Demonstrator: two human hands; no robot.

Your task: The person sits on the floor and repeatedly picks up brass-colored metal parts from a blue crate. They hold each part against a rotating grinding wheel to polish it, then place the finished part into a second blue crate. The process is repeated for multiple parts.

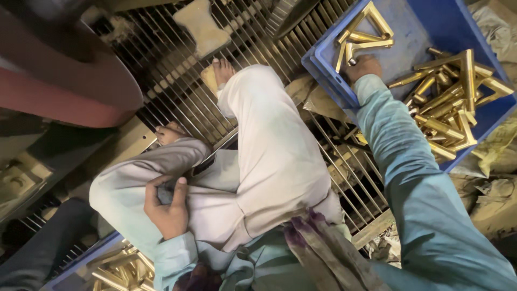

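Observation:
My right hand [364, 67] reaches over the near wall of a blue plastic crate [431, 24] at the upper right, its fingers closed round a bent brass piece [367, 46]. Beside it lie a brass triangle frame [372, 19] and a heap of brass angle pieces [451, 99]. My left hand [166, 209] rests on my pale trouser leg [269, 156] at the lower left, fingers curled and thumb raised. Whether it pinches the cloth or holds something small is unclear. I sit cross-legged, with bare feet [222, 70] on the grate.
A metal bar grate [161, 81] forms the floor. A large red-brown curved machine part [59, 81] fills the upper left. A second blue crate [81, 261] with brass pieces [121, 272] is at the bottom left. A tan flat block [200, 24] lies above. Crumpled sacking [495, 178] lies at the right.

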